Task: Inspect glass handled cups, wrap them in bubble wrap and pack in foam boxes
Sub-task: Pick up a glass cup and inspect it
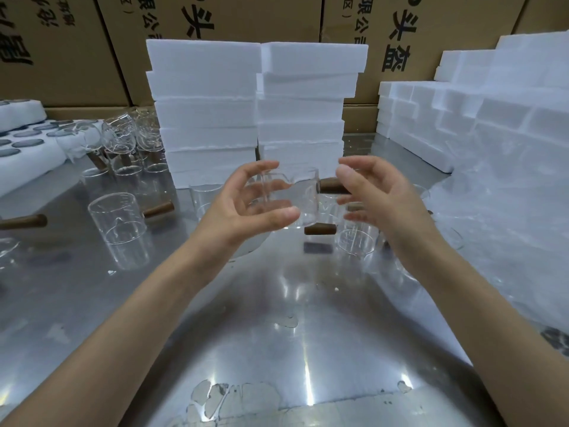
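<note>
A person holds a small clear glass cup with a brown wooden side handle (284,197) up in the air, above the middle of the shiny metal surface (277,318). The left hand (246,204) has its grip curled round the left side of the cup, thumb near and fingers far. The right hand (374,198) is at the handle side with bent fingers; I cannot tell if its grip is really on the handle or only close to it. This looks like the checking step, before any wrapping. Glass is slippery, so the cup could slide out if only one hand truly holds it, and it would hit the hard surface and crack. More clear glass cups (354,238) stand right under the hands, so a low swing could knock them over. Another group of cups (123,149) sits far on the left. Two tall stacks of white foam boxes (255,112) stand just behind the hands and could tip if bumped. A sheet of clear bubble wrap (508,226) lies on the right, with more white foam blocks (446,118) beyond it and brown cardboard cartons (77,41) at the back.
</note>
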Tool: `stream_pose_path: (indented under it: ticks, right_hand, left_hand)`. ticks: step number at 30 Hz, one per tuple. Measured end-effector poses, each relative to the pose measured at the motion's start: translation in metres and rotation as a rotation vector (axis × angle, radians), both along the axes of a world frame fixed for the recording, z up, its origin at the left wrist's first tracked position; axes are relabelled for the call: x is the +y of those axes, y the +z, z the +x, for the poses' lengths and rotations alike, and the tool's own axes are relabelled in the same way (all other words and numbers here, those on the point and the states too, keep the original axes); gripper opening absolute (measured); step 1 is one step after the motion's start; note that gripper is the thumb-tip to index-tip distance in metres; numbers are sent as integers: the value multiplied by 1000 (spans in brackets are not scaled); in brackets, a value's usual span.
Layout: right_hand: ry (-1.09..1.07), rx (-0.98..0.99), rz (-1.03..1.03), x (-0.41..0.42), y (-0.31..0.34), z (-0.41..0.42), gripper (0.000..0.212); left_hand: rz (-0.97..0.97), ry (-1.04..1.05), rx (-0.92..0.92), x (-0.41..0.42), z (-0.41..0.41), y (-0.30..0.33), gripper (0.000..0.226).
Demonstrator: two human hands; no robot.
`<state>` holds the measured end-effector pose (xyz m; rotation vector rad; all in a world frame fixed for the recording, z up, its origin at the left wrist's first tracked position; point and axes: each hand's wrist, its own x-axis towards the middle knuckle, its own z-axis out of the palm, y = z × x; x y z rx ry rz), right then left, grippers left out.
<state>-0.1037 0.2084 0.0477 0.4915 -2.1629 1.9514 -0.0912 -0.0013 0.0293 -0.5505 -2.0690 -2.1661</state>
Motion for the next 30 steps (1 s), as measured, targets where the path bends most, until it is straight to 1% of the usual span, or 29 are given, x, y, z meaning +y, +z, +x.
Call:
stream_pose_path:
  ticks: [2,3,6,9,12,15,20,23,25,27,28,29,30]
  right_hand:
    - [-36,94,90,1,-2,-1,10]
    - [-40,137,146,0,-3,-1,3]
    - [-54,219,335,-3,-7,0,9]
    - [-137,281,548,-4,-13,0,15]
    - [-199,291,675,-5,-19,-1,15]
    - [-200,282,705,-6,-22,-4,15]
    - [-113,214,712,-7,-28,-11,13]
    - [-101,161,738,-5,-29,-16,12]
    - [-84,138,748,-5,-28,-16,16]
    - [-78,172,705,-7,-23,-10,17]
    - [-102,226,662,-8,-19,-6,18]
    - [-164,307,610,-7,-14,-2,18]
    - [-274,397,561,-4,-8,0,18]
  left_hand:
    - [-58,-12,-17,-1,1,-1,76]
    - [-97,-15,-27,-1,1,-2,80]
    - [-242,-53,-55,-5,2,-2,86]
    - [-386,-112,-77,-6,3,-5,81]
    - [-431,-139,-94,-2,1,-15,76]
    - [-442,-123,-82,0,-2,-21,74]
    - [-490,-74,-19,3,-6,-28,74]
    - [-531,-83,11,6,-6,-30,74]
    - [-545,-98,21,8,-5,-30,74]
    - [-558,-101,34,9,-5,-30,75]
    - [-572,-101,42,9,-5,-31,77]
    - [-589,-102,49,9,-5,-31,78]
    - [-608,-108,53,8,-5,-31,80]
